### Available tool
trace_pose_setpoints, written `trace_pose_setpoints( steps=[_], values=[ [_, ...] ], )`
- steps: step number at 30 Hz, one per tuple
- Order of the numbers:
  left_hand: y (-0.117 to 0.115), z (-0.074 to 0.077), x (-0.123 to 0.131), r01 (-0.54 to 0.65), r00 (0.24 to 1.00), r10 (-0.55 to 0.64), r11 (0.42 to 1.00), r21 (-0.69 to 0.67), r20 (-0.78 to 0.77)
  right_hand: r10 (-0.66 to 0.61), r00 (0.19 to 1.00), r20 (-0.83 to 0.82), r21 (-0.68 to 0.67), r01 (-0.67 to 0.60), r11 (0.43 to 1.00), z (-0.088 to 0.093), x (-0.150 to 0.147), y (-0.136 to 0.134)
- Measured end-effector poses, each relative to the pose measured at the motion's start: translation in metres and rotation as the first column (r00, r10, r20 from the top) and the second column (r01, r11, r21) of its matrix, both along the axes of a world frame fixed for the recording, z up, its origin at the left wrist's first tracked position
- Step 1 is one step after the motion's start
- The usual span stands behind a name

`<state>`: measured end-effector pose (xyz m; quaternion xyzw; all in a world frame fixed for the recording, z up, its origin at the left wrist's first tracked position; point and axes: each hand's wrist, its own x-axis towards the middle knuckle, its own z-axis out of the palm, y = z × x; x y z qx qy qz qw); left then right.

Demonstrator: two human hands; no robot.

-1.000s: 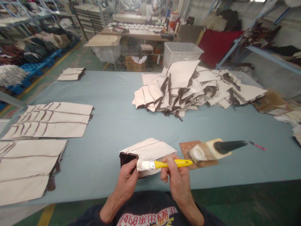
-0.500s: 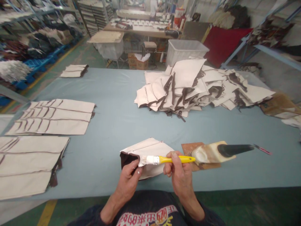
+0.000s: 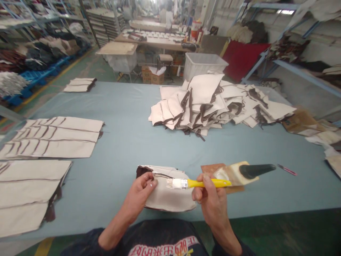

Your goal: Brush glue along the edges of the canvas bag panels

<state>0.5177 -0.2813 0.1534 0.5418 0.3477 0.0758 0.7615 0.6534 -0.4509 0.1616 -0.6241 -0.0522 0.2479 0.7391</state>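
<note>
My left hand [image 3: 141, 190] pinches the dark-edged opening of a cream fabric piece [image 3: 170, 199] with brown lining, which lies on the table in front of me. My right hand [image 3: 213, 199] grips the yellow handle of a paintbrush [image 3: 195, 183]. Its bristles are coated in white and point left over the fabric; I cannot tell whether they touch it. Just beyond my right hand, a stained cream container [image 3: 236, 173] with a dark cone-shaped end [image 3: 257, 170] rests on a brown board [image 3: 236, 189].
A heap of similar fabric pieces [image 3: 202, 103] covers the table's far right. Overlapping rows [image 3: 69, 138] and a nearer stack [image 3: 26, 195] lie on the left. A small pink-handled tool [image 3: 287, 170] sits right of the container. A white bin [image 3: 205, 64] stands behind the table [image 3: 122, 142].
The brush has moved slightly right, away from the fabric's opening. The opening has narrowed and the piece now lies flatter, its near panel turned up. My left hand still pinches its edge.
</note>
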Motion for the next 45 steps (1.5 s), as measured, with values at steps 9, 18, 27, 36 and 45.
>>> trace_pose_setpoints(
  steps=[9,18,27,36,45],
  values=[
    [0.013,0.05,0.011,0.217,0.975,-0.196,0.942,-0.255,0.104,-0.043,0.944,0.326,0.115,0.005,0.993,0.023,0.0,0.009],
    [0.009,0.045,0.008,0.262,0.962,-0.214,0.902,-0.342,0.172,0.054,0.753,0.656,0.026,-0.094,0.995,0.012,-0.005,0.01],
    [0.004,0.047,0.004,0.248,0.965,-0.189,0.884,-0.396,0.183,-0.051,0.697,0.715,0.076,-0.005,0.997,0.022,-0.013,0.0],
    [0.007,0.043,0.007,0.248,0.966,-0.194,0.875,-0.415,0.17,-0.015,0.651,0.759,0.03,-0.011,0.999,0.012,-0.009,0.004],
    [0.01,0.037,0.007,0.213,0.971,-0.143,0.88,-0.424,0.193,0.037,0.517,0.855,-0.053,0.018,0.998,0.011,-0.007,0.005]
  ],
)
